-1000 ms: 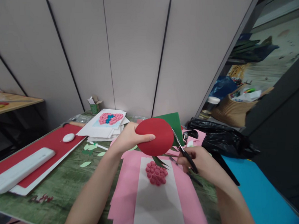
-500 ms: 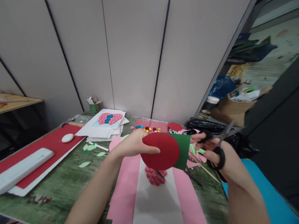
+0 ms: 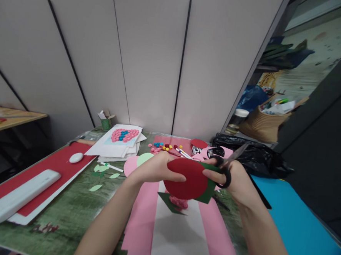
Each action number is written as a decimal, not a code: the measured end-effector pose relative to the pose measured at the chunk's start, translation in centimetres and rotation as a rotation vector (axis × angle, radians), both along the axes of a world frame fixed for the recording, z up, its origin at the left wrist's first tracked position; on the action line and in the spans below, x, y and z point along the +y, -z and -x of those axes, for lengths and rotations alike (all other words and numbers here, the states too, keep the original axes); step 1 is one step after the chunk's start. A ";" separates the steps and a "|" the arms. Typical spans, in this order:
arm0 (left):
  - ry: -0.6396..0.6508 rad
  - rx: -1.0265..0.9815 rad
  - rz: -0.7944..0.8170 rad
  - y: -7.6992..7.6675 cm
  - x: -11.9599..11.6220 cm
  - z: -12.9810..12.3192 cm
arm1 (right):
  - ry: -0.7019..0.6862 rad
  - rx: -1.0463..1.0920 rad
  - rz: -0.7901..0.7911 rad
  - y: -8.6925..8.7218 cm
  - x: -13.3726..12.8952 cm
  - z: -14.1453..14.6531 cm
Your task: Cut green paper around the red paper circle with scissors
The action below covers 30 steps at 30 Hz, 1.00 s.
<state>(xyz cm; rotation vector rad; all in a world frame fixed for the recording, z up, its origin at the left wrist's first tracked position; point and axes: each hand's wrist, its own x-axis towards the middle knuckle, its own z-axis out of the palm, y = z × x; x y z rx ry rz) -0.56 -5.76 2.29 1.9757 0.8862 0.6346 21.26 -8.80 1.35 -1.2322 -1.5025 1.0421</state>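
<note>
Scissors (image 3: 234, 156), moved in to right edge of red circle (image 3: 187, 188), blades pointing away; right hand (image 3: 235, 180) holds them, thumb on circle; left hand (image 3: 160, 168) grips circle's left side; green paper (image 3: 209, 191) behind, pink paper (image 3: 141, 222) below.

No text, number or brand can be read. Any print on the small green box (image 3: 106, 124) cannot be made out.
</note>
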 end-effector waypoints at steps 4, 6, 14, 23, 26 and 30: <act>-0.113 -0.117 0.018 0.5 0.2 -0.4 | 0.101 0.094 -0.075 0.3 0.1 0.0; -0.179 -0.216 0.034 0.8 0.3 -0.7 | 0.141 0.130 -0.123 0.5 0.1 0.2; -0.326 -0.603 0.178 1.4 0.1 -2.3 | 0.298 0.204 -0.281 1.2 0.4 1.2; -0.515 -0.942 0.054 1.6 1.7 -1.1 | 0.399 0.164 -0.504 0.0 -1.1 -0.6; -0.527 -1.066 0.086 1.5 2.0 -1.0 | 0.075 0.061 -0.362 -0.4 -2.4 -0.2; -0.546 -1.114 0.102 1.3 1.7 -1.1 | -0.228 -0.128 -0.075 -0.8 -3.0 1.5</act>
